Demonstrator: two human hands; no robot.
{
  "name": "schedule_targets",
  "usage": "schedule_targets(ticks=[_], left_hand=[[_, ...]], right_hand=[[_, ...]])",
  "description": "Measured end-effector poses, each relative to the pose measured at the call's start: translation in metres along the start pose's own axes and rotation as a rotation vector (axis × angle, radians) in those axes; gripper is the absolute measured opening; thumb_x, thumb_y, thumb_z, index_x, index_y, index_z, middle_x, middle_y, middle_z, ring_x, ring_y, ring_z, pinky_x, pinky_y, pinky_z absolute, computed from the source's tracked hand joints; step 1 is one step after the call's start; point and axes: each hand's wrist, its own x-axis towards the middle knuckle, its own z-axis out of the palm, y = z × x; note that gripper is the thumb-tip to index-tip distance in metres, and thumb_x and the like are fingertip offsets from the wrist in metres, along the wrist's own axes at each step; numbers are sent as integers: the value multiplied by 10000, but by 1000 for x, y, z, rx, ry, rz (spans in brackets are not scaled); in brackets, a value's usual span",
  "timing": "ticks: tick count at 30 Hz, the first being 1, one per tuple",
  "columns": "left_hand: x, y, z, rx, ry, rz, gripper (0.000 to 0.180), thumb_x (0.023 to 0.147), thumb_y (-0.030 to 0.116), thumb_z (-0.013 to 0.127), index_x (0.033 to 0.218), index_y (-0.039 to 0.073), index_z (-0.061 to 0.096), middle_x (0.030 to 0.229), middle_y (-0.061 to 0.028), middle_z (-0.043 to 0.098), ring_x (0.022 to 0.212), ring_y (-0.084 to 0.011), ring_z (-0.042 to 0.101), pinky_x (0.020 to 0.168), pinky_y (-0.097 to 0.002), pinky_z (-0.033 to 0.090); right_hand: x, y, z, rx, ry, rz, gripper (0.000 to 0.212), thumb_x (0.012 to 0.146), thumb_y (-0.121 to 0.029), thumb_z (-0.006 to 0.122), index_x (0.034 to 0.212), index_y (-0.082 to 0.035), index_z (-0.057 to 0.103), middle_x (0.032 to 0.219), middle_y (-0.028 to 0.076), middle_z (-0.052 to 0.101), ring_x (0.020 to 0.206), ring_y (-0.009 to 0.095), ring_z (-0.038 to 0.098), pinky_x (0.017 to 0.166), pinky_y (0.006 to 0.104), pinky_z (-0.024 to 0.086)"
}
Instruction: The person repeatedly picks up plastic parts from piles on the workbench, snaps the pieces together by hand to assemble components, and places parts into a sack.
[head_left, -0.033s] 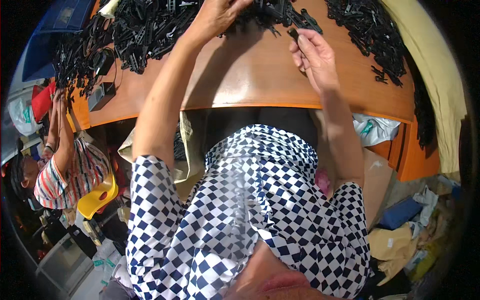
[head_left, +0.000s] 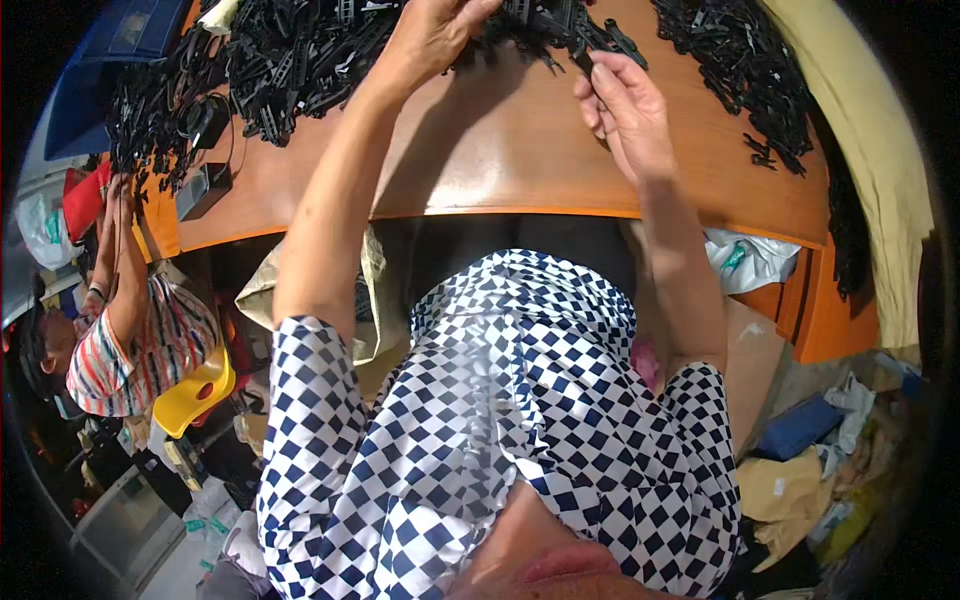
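My left hand digs into the black plastic parts pile, grip unclear. My right hand pinches one black part above the orange tabletop.

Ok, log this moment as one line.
left hand: in pile of black plastic parts | right hand: pinching one black plastic strip | orange wooden table

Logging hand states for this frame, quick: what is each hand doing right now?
Left hand: closed on black plastic parts at the pile.
Right hand: fingers pinched on a small black plastic part above the wooden table.
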Motion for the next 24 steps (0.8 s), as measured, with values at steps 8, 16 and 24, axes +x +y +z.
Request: schedule_targets(ticks=[8,16,24], left_hand=[[-71,21,12,-559,73,-100,277,965,95,467,1229,65,546,1074,-57,608,915,-138,632,765,-246,528],[-91,50,12,-221,216,56,360,946,10,432,1304,47,454,1222,-131,570,975,-174,610,793,-283,528],[-111,47,43,-1013,461,-266,393,915,89,551,1292,11,470,1247,-150,551,1019,-165,593,864,-273,503]], right_hand=[[6,-9,54,-102,-150,-49,205,948,-189,539,1110,-69,575,805,2,607,578,25,505,506,149,382],[-5,5,78,-201,-68,-97,177,930,-127,554,1051,2,564,735,33,596,548,52,512,499,173,401],[-14,18,93,-318,14,-202,87,920,-59,554,981,-3,579,747,23,591,548,35,484,479,164,388]])
